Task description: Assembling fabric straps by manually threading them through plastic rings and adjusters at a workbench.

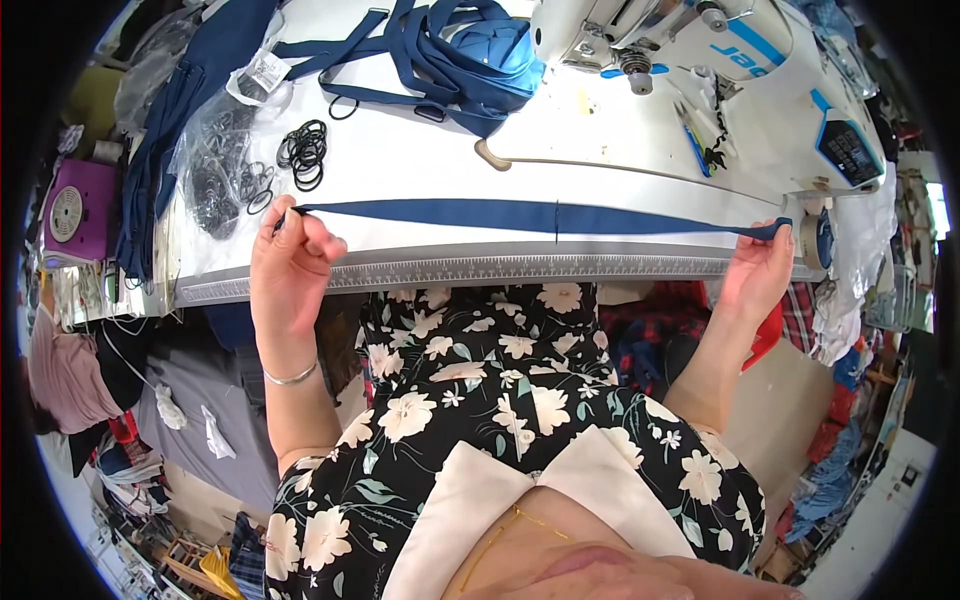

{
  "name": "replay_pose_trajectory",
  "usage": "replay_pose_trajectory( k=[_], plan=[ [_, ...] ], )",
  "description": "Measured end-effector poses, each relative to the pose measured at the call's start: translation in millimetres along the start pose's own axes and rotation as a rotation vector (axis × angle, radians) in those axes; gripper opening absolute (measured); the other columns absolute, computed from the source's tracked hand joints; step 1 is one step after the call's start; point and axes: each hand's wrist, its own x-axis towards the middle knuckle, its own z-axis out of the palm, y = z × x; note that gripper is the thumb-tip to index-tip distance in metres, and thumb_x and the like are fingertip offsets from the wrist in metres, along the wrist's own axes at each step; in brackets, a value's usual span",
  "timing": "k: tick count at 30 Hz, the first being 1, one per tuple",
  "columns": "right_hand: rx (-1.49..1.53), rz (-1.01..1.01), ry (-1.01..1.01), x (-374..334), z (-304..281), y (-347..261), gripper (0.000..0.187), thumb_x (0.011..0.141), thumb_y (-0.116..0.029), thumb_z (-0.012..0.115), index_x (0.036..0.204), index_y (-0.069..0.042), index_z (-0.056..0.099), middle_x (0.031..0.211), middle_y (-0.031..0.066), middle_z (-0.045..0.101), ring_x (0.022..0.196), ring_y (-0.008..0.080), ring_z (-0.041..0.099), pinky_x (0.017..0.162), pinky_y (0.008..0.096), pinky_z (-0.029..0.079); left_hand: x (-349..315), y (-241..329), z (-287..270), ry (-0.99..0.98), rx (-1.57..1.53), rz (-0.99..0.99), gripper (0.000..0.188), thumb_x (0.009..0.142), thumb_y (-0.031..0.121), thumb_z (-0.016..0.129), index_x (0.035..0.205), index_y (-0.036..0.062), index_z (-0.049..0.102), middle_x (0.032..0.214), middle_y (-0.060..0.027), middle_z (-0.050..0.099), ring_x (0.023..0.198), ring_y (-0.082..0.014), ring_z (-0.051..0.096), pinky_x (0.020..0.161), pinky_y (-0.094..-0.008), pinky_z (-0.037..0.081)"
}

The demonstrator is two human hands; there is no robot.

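A long navy fabric strip (pixel 450 215) stretches across the front of the white table, with a crosswise seam or fold line near its middle. My left hand (pixel 288 255) pinches its left end between thumb and finger, the other fingers curled. At the far end of the strip, my right hand (pixel 757 268) grips the right tip in closed fingers. Just in front of the strip runs a grey measuring ruler (pixel 470 270) along the table edge. Black oval rings (pixel 303 155) lie in a pile beyond my left hand.
A sewing machine (pixel 690 40) stands at the back right. Navy straps and blue cloth (pixel 450 60) are heaped behind the strip. Small snips (pixel 690 135) and a control panel (pixel 848 145) are to the right. Plastic bags (pixel 212 165) and a purple box (pixel 78 208) are at left.
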Motion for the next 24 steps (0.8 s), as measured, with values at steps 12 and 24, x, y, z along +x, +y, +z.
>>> replay_pose_trajectory(
  k=[12,24],
  plan=[
    [0.092,0.135,-0.029,-5,-4,3,0.009,0.089,-0.01,0.051,0.096,-0.004,0.05,0.079,0.0043,0.053,0.059,0.0085,0.043,0.051,0.0207,0.038,0,1,11,0.261,0.216,0.244,0.012,0.087,0.005,0.054,0.097,0.0082,0.05,0.089,-0.0043,0.059,0.081,-0.0133,0.058,0.075,-0.0293,0.048],
    [0.596,0.636,-0.907,-83,39,-10,0.012,0.079,0.006,0.052,0.089,0.003,0.047,0.065,0.0243,0.059,0.058,0.0366,0.063,0.04,0.0388,0.051,6,-43,85,0.203,0.344,0.232,0.012,0.082,-0.007,0.05,0.091,0.0017,0.051,0.089,-0.0067,0.055,0.079,-0.011,0.052,0.073,-0.0224,0.042]
  ],
)
